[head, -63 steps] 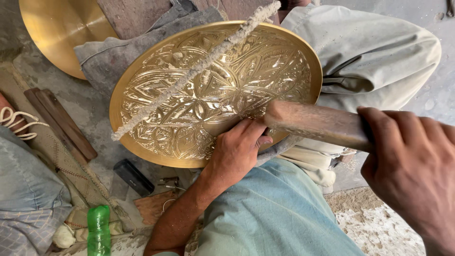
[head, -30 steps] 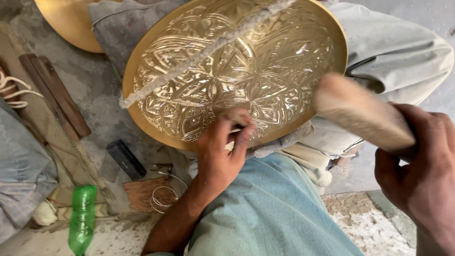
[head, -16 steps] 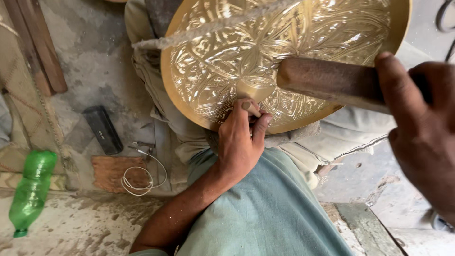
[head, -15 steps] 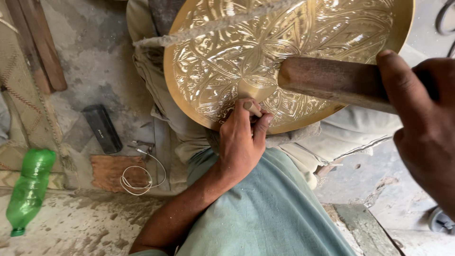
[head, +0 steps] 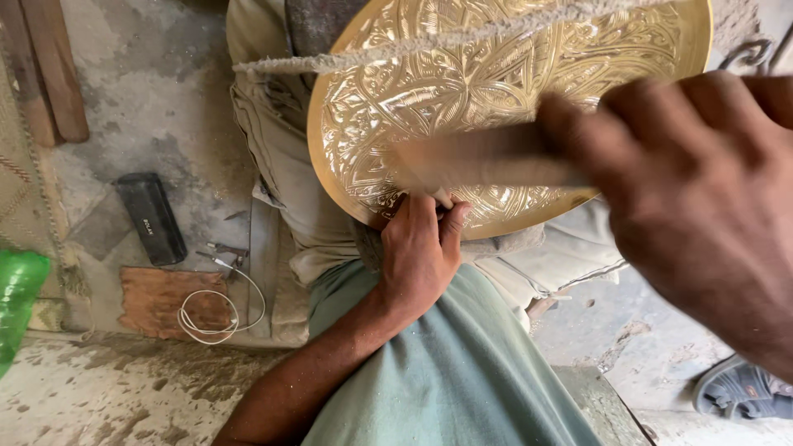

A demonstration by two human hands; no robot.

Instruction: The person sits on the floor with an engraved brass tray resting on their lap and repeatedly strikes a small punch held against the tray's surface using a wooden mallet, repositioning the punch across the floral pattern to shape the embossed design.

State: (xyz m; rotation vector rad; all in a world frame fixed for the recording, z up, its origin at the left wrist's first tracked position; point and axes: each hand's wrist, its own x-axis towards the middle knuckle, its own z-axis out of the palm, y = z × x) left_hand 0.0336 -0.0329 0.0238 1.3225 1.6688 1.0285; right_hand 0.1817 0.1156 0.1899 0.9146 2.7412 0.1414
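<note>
- The brass tray [head: 512, 99], round and densely engraved, rests tilted on the person's lap, its near rim just above the left hand [head: 421, 256].
- Left hand: fingers pinched narrow around a thin punch [head: 442, 196], tip set on the tray near its lower edge.
- Right hand [head: 702, 198]: closed around the handle of a mallet [head: 487, 157]; the head is blurred, so whether it touches the punch cannot be told.
- A frayed cord [head: 429, 45] lies across the tray's upper part.
- Judgement on method: the punch should stand square to the metal, blows light and even, the tray braced firmly against the knees so that it does not slide.
- On the floor, left of the lap: a black rectangular case [head: 151, 219] with small pale lettering, a white cable [head: 223, 310] coiled over a brown pad [head: 165, 301].
- Left edge: a green plastic bottle [head: 16, 297], no label visible.
- Upper left corner: wooden bars [head: 54, 66].
- Lower right corner: a sandal [head: 743, 388].
</note>
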